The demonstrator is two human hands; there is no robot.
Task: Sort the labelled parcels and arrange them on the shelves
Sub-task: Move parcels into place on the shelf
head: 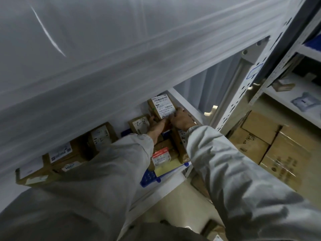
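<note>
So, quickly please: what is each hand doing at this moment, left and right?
Left hand: on the lower left of the parcel with the big white label; grip cannot be told.
Right hand: fingers curled on that parcel's right edge, holding it.

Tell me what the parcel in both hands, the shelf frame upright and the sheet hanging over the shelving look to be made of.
Parcel: brown corrugated cardboard by its matte tan faces, with a white printed paper label.
Shelf frame upright: likely painted metal, pale and smooth, punched with rows of slots.
Sheet: seems thin translucent plastic film, with glossy streaks and soft folds.
</note>
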